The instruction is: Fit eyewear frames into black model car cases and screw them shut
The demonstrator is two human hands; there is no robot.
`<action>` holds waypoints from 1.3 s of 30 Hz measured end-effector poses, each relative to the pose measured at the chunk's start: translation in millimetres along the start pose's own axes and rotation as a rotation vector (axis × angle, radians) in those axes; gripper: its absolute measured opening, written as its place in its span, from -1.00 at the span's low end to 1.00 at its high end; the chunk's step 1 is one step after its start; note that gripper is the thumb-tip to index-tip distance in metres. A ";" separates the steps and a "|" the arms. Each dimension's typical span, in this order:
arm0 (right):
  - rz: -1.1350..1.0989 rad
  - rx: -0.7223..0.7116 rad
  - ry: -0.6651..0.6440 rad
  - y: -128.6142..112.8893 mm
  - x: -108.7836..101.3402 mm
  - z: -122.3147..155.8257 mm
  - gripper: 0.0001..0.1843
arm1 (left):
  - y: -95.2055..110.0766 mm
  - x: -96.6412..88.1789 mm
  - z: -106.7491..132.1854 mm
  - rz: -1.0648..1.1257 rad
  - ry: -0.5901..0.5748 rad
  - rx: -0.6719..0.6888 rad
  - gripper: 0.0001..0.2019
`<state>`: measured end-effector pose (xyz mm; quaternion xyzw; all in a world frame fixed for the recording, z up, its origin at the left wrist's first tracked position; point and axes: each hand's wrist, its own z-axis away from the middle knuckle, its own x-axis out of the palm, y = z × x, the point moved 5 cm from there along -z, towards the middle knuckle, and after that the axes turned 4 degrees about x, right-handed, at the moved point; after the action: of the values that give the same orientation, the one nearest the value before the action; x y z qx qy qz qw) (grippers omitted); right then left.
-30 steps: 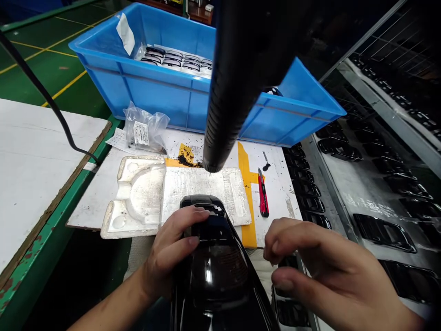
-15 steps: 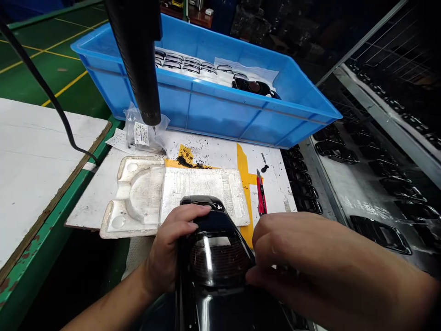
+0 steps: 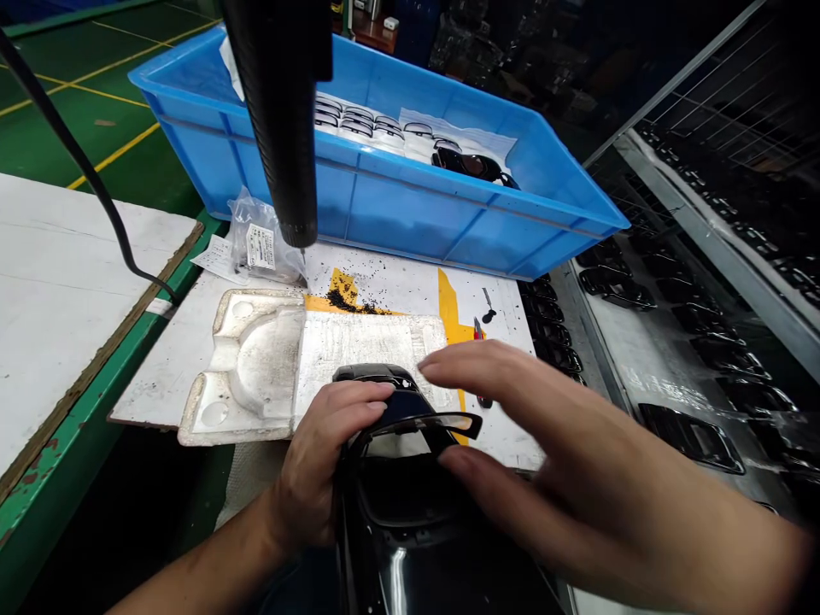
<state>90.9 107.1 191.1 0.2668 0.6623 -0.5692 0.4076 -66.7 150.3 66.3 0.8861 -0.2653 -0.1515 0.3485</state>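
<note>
So, nearest of all, a glossy black housing (image 3: 448, 564) sits below the counter's near edge, the left hand (image 3: 324, 444) clamped over its upper left side. The right hand (image 3: 564, 461) is spread, thumb and fingers well apart around a curved black-rimmed panel (image 3: 465, 422) tipped up from the housing's opening; whether it touches the panel, I cannot tell. Ahead, a white foam block (image 3: 359, 342) overhangs the counter (image 3: 509, 329) edge. A narrow gap divides it from a red knife (image 3: 478, 330). Farther, a blue crate (image 3: 397, 201) bounds the open strip, a black driver (image 3: 282, 145) pointing down before it.
</note>
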 end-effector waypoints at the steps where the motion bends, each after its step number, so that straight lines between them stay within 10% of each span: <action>1: -0.018 0.042 -0.069 2.7 4.9 -3.5 -0.55 | 0.6 0.5 -1.1 -0.030 -0.010 0.004 -0.56; 6: -0.155 0.248 -0.286 20.6 19.9 -20.5 -0.71 | 0.6 2.2 -8.8 -0.132 -0.060 -0.006 -0.46; 25: -0.321 0.302 -0.131 29.9 25.9 -15.9 -0.71 | 1.6 1.8 -11.9 -0.123 -0.114 -0.010 -0.51; 39: -0.452 0.017 -0.204 11.8 6.3 36.4 -0.18 | 1.1 3.0 -3.6 -0.120 -0.056 -0.090 -0.57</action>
<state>105.8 73.6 178.7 0.0566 0.6558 -0.6754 0.3325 -63.0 149.8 69.3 0.8793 -0.2144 -0.2084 0.3707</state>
